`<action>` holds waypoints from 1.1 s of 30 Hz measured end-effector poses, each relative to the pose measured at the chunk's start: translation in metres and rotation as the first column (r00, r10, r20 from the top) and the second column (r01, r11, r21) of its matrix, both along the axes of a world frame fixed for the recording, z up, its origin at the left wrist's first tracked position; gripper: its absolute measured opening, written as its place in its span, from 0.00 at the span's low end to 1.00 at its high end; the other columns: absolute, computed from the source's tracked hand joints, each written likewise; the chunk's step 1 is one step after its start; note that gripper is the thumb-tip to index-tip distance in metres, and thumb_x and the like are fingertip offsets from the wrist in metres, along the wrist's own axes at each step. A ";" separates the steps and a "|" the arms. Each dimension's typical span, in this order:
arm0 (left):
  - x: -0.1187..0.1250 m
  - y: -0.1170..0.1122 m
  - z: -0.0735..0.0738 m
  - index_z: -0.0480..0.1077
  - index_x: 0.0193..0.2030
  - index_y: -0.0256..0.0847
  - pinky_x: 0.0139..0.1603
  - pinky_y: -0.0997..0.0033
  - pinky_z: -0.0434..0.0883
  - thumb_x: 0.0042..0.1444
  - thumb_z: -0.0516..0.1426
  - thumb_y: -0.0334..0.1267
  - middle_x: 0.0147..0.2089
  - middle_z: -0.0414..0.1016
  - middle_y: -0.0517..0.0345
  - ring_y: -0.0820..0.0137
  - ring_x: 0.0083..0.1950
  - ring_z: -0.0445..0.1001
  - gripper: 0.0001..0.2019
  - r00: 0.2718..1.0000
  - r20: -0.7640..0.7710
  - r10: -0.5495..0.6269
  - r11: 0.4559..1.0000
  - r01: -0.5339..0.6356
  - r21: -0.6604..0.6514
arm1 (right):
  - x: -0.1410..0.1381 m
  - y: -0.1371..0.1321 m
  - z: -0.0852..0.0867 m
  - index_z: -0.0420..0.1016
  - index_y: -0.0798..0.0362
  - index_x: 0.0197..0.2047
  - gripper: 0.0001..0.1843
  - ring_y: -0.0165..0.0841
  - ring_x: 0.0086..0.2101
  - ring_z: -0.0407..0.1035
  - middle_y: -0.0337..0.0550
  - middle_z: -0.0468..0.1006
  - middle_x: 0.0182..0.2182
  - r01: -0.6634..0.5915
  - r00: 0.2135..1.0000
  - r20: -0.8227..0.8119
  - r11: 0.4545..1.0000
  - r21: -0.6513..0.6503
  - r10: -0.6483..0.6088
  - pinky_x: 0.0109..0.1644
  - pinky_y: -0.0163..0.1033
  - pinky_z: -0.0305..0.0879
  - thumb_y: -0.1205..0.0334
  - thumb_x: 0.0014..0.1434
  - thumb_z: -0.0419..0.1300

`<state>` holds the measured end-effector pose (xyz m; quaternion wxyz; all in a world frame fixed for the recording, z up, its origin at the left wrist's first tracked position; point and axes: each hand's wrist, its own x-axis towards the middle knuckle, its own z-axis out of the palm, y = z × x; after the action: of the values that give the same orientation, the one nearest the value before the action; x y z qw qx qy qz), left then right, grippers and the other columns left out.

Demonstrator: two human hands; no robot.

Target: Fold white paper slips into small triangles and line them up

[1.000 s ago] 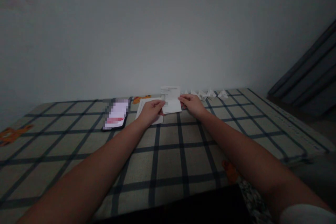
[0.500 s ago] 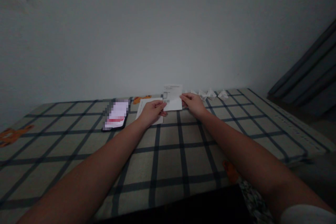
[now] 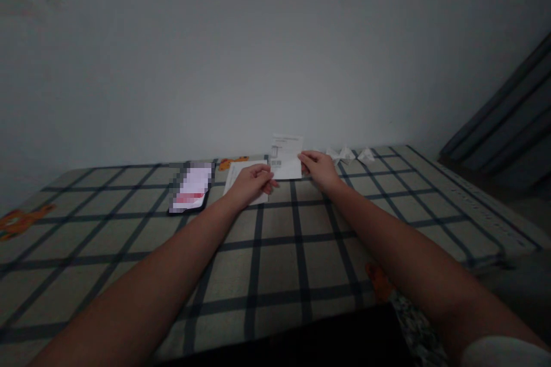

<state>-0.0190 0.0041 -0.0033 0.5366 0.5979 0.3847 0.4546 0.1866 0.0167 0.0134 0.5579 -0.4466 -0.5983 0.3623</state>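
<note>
A small white sheet of printed paper is held up over the cloth, with lines of print and a dark square code on its face. My right hand pinches its right edge between thumb and fingers. At the lower left corner, my left hand has its fingertips closed on the edge, though how firmly is hard to make out. Beneath and behind my left hand lies more white paper, partly covered by it. Several small folded white paper pieces stand in a row beyond my right hand.
A phone with a lit, blurred screen lies left of the papers. The checked cloth covers the surface, which meets a plain wall. Grey curtain folds hang at the right. Something black is at the near edge.
The sheet has shifted slightly right and up along with my right hand. My left hand has barely moved, and its fingertips now sit closer to the sheet's lower left corner.
</note>
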 end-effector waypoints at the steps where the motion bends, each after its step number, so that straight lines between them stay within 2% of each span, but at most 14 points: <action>1: 0.000 0.000 0.000 0.67 0.39 0.34 0.22 0.75 0.66 0.49 0.59 0.39 0.26 0.75 0.53 0.76 0.19 0.68 0.13 1.000 0.020 -0.013 1.000 0.013 -0.008 | 0.000 0.001 -0.001 0.75 0.58 0.32 0.15 0.24 0.19 0.60 0.37 0.69 0.19 0.000 1.000 -0.007 1.000 0.005 0.000 0.23 0.31 0.57 0.53 0.50 0.59; 9: 0.000 0.001 -0.001 0.66 0.43 0.34 0.24 0.75 0.67 0.49 0.58 0.36 0.27 0.76 0.54 0.76 0.20 0.69 0.14 0.997 0.059 -0.054 0.998 0.055 -0.027 | 0.001 0.003 -0.003 0.75 0.57 0.32 0.13 0.23 0.19 0.60 0.36 0.68 0.18 0.012 1.000 -0.020 1.000 0.000 -0.012 0.22 0.31 0.56 0.55 0.50 0.59; 15: 0.001 0.002 -0.003 0.69 0.38 0.34 0.27 0.74 0.70 0.50 0.57 0.39 0.29 0.75 0.53 0.74 0.25 0.72 0.11 0.998 0.043 -0.035 0.999 0.036 -0.023 | 0.000 0.000 -0.001 0.74 0.58 0.34 0.14 0.24 0.20 0.62 0.37 0.70 0.19 -0.010 0.999 -0.032 1.000 0.008 0.010 0.22 0.31 0.58 0.55 0.50 0.59; 20: 0.001 0.004 -0.001 0.70 0.40 0.35 0.26 0.74 0.70 0.48 0.59 0.40 0.31 0.73 0.56 0.73 0.29 0.72 0.14 0.989 0.102 0.103 0.993 -0.108 0.048 | -0.002 -0.002 0.000 0.72 0.57 0.31 0.13 0.24 0.21 0.63 0.38 0.72 0.21 -0.094 0.994 -0.053 0.994 -0.052 0.091 0.23 0.30 0.60 0.55 0.49 0.60; 24: -0.002 0.006 0.003 0.72 0.37 0.35 0.22 0.77 0.65 0.45 0.61 0.42 0.29 0.72 0.57 0.76 0.25 0.68 0.15 0.949 0.181 0.257 0.959 -0.274 0.074 | -0.003 -0.005 -0.001 0.71 0.57 0.28 0.11 0.23 0.21 0.63 0.40 0.73 0.22 -0.214 0.977 -0.030 0.974 -0.079 0.213 0.24 0.30 0.60 0.56 0.49 0.60; 27: -0.005 0.009 0.004 0.73 0.34 0.35 0.20 0.79 0.60 0.44 0.62 0.42 0.24 0.70 0.60 0.79 0.21 0.64 0.13 0.916 0.211 0.341 0.922 -0.369 0.113 | -0.001 -0.003 -0.003 0.71 0.56 0.31 0.13 0.25 0.24 0.67 0.42 0.75 0.28 -0.319 0.944 -0.123 0.941 -0.117 0.305 0.23 0.30 0.60 0.53 0.50 0.58; 29: -0.006 0.009 0.003 0.72 0.32 0.35 0.19 0.79 0.57 0.44 0.61 0.41 0.21 0.68 0.62 0.79 0.19 0.61 0.12 0.910 0.211 0.356 0.915 -0.385 0.121 | 0.002 0.000 -0.004 0.70 0.54 0.34 0.16 0.27 0.25 0.68 0.41 0.75 0.29 -0.296 0.930 -0.262 0.949 -0.109 0.259 0.22 0.30 0.59 0.49 0.52 0.55; 31: -0.006 0.009 0.001 0.71 0.30 0.36 0.18 0.79 0.55 0.43 0.61 0.40 0.20 0.67 0.63 0.79 0.18 0.60 0.10 0.931 0.181 0.316 0.935 -0.338 0.105 | 0.005 0.003 -0.004 0.69 0.53 0.36 0.19 0.26 0.24 0.67 0.39 0.73 0.28 -0.199 0.919 -0.362 0.976 -0.083 0.156 0.22 0.30 0.59 0.46 0.53 0.52; 33: -0.005 0.007 -0.002 0.70 0.28 0.36 0.19 0.78 0.55 0.43 0.61 0.39 0.21 0.67 0.63 0.79 0.19 0.60 0.09 0.962 0.100 0.254 0.959 -0.264 0.100 | 0.008 0.003 -0.002 0.70 0.53 0.38 0.21 0.26 0.25 0.67 0.40 0.73 0.29 -0.107 0.930 -0.358 0.993 -0.041 0.085 0.24 0.30 0.60 0.44 0.54 0.50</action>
<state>-0.0238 0.0114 -0.0055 0.4539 0.5514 0.4100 0.5673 0.1947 0.0200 0.0115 0.6249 -0.3605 -0.4973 0.4818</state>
